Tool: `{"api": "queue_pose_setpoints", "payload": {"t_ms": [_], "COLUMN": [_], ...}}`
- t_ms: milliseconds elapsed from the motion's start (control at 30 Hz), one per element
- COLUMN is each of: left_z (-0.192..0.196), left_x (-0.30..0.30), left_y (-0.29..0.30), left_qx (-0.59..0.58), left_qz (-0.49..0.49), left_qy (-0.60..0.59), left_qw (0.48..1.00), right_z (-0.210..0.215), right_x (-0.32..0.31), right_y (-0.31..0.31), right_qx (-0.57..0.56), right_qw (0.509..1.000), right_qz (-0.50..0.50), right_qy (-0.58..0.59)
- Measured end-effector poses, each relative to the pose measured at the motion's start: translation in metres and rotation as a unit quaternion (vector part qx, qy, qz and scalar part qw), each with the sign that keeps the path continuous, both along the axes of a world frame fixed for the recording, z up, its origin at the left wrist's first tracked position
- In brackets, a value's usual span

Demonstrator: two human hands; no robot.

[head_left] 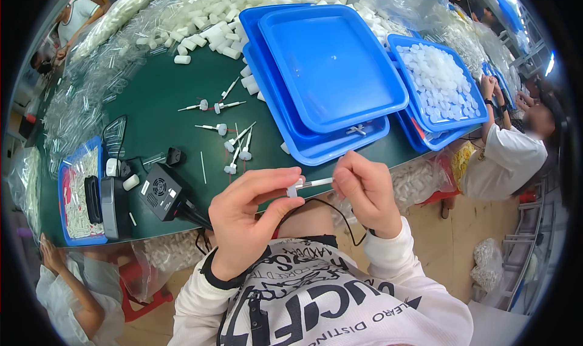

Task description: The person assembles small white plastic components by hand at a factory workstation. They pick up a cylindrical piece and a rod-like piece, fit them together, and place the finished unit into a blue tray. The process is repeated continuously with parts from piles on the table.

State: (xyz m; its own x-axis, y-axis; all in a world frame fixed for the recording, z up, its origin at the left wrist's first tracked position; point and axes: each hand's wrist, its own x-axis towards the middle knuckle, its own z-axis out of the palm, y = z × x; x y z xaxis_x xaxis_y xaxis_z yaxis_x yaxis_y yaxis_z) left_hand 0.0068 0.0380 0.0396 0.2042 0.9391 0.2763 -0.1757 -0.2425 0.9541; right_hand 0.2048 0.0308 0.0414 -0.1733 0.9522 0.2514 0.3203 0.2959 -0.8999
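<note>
My left hand (252, 206) pinches the round translucent white cap (294, 190) of a slim stem piece between thumb and fingers. A thin white rod (319, 182) runs from that cap toward my right hand (367, 191), whose thumb and fingertips close on its far end. The piece is held level just off the table's front edge. On the green table (158, 91) beyond my left hand lie several similar capped stems (221, 129), scattered singly. A loose thin white rod (203, 167) lies near them.
Stacked blue trays (334, 60) stand ahead; another blue tray (434, 124) at right holds white caps (440, 78). White cylinders (209, 30) and clear tubes (91, 85) pile behind. A black fan box (161, 191) and a rod-filled blue tray (67, 239) sit left. Other people work on both sides.
</note>
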Motion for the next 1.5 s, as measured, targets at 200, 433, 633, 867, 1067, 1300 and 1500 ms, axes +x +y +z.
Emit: {"api": "queue_pose_setpoints", "payload": {"t_ms": [200,433,633,867,1067,1300,1500], "left_z": [-0.003,-0.001,-0.002,-0.009,-0.009,-0.004,-0.004], "left_x": [-0.004,-0.008,-0.006,-0.007,-0.006,-0.004,-0.005], "left_y": [0.0,-0.004,-0.003,-0.002,-0.002,-0.003,-0.003], "left_qx": [0.163,0.003,0.035,0.057,0.044,0.001,0.012], "left_qz": [0.032,0.037,0.022,0.035,0.028,0.018,0.013], "left_qy": [0.127,0.007,0.026,0.053,0.051,0.01,0.012], "left_qw": [0.978,0.999,0.999,0.996,0.997,1.0,1.0], "right_z": [0.015,0.004,0.001,0.0,-0.004,-0.006,-0.006], "right_x": [0.0,0.007,-0.002,-0.004,-0.002,-0.004,-0.001], "right_y": [-0.002,-0.001,-0.001,-0.001,0.001,0.001,0.001], "right_qx": [-0.104,-0.035,-0.067,-0.132,-0.171,-0.136,-0.188], "right_qw": [0.993,0.993,0.993,0.982,0.972,0.974,0.96], "right_qz": [0.054,0.026,0.03,0.052,0.068,0.052,0.074], "right_qy": [0.018,0.106,0.09,0.127,0.147,0.172,0.192]}}
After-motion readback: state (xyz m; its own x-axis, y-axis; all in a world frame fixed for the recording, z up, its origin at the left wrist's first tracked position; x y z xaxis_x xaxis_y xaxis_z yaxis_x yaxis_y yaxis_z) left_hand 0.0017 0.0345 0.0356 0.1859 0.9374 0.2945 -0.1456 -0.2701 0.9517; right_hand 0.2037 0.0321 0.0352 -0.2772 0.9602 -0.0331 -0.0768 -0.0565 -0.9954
